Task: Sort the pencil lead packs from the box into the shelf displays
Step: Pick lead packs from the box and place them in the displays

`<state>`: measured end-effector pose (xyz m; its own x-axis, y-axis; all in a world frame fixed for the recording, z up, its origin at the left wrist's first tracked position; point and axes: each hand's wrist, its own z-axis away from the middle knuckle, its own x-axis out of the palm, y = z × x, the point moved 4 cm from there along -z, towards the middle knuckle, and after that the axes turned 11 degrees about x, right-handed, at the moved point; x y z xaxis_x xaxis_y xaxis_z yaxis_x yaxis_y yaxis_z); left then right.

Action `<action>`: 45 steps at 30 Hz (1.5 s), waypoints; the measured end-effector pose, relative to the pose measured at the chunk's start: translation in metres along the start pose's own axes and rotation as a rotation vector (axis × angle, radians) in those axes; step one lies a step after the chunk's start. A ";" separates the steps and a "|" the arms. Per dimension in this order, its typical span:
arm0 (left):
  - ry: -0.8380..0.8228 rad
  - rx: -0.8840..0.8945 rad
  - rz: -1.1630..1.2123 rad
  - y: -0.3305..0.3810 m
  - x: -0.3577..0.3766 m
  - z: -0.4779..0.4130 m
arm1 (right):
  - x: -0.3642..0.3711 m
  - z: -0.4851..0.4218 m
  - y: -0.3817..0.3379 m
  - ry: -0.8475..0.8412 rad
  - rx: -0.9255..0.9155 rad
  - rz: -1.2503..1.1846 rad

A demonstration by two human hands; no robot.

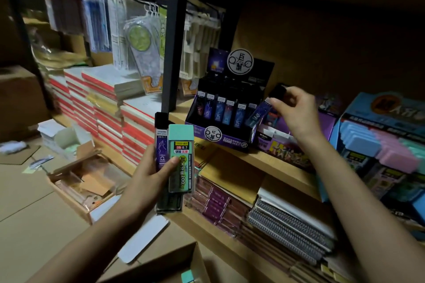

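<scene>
My left hand [153,173] grips a bunch of lead packs upright: a green-capped pack [181,158] marked 2B 0.7 in front, a purple black-capped pack [161,142] beside it, darker packs behind. My right hand [296,111] pinches the black cap of another purple lead pack [258,115], tilted at the right end of the purple shelf display [215,132]. That display holds a row of upright purple and blue packs. The cardboard box [161,266] lies at the bottom, with a green pack [189,276] showing inside.
The wooden shelf [271,163] also carries a display of pastel erasers [379,140] at the right. Spiral notebooks [292,225] fill the shelf below. Red-edged notebook stacks [103,108] and an open box of scraps [85,181] lie at the left, behind a black post [171,37].
</scene>
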<state>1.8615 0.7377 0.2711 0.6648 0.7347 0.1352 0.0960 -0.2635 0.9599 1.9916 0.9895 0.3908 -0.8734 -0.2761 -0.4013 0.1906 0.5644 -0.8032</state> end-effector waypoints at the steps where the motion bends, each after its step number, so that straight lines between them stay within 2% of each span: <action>1: 0.000 -0.004 -0.002 0.000 0.001 0.000 | 0.004 0.000 0.001 -0.010 -0.033 0.038; 6: 0.010 -0.001 -0.028 0.000 -0.002 0.002 | 0.026 0.001 0.012 -0.067 -0.084 0.193; 12: 0.021 0.003 -0.055 0.000 -0.008 0.006 | 0.030 -0.006 0.015 -0.156 0.021 0.073; 16: 0.025 0.013 -0.045 0.003 -0.008 0.004 | 0.032 -0.009 0.022 -0.039 0.079 0.036; 20: 0.022 0.017 -0.030 0.002 -0.006 0.005 | 0.037 -0.014 0.029 0.114 0.051 0.251; 26: -0.003 0.042 -0.015 0.003 -0.002 0.004 | 0.043 -0.012 0.027 0.115 0.033 0.409; 30: -0.009 0.044 -0.007 0.003 0.001 0.004 | 0.029 0.004 0.011 0.201 0.027 0.507; 32: -0.013 0.038 0.006 0.002 0.004 0.004 | 0.036 0.018 -0.006 0.070 0.052 0.353; 35: -0.062 0.034 0.032 0.002 0.012 0.005 | 0.067 0.057 -0.023 -0.393 0.198 0.070; 37: -0.094 0.029 0.040 0.000 0.018 0.005 | 0.082 0.082 -0.023 -0.581 0.263 -0.033; 45: -0.252 0.014 0.076 -0.006 0.044 0.012 | 0.058 0.100 0.009 -0.592 0.411 -0.225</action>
<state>1.8987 0.7640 0.2686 0.8338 0.5342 0.1396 0.0477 -0.3216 0.9457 1.9877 0.9006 0.3166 -0.5463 -0.7878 -0.2846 0.2895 0.1412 -0.9467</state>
